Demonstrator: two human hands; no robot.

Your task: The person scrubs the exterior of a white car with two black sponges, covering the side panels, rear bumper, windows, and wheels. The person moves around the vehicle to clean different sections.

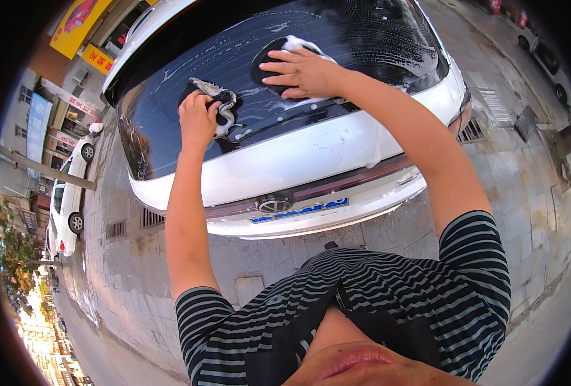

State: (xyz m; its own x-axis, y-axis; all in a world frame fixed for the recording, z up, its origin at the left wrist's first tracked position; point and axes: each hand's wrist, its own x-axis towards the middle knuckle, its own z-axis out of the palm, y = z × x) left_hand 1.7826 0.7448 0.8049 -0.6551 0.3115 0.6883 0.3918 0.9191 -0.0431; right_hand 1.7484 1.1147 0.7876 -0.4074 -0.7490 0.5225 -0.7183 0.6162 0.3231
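Note:
The rear window (246, 38) of a white Volkswagen car lies under both hands, wet and streaked with soap foam. My left hand (198, 115) grips a dark, folded wash cloth with a pale shaggy side (223, 103), held on the lower left part of the glass beside the wiper's base. Flat on a round black wash pad (262, 60) rests my right hand (303, 72), fingers spread, nearer the window's middle; white foam shows around the pad. Below the window, foam drops dot the white tailgate (285, 149). The pad's underside is hidden.
The car's rear bumper (324, 219) stands close before my body. Wet paving (135, 270) with drain grates (116, 229) surrounds it. A white parked car (66, 202) and a slanting pole (49, 169) are at the left; another car (546, 62) is at the upper right.

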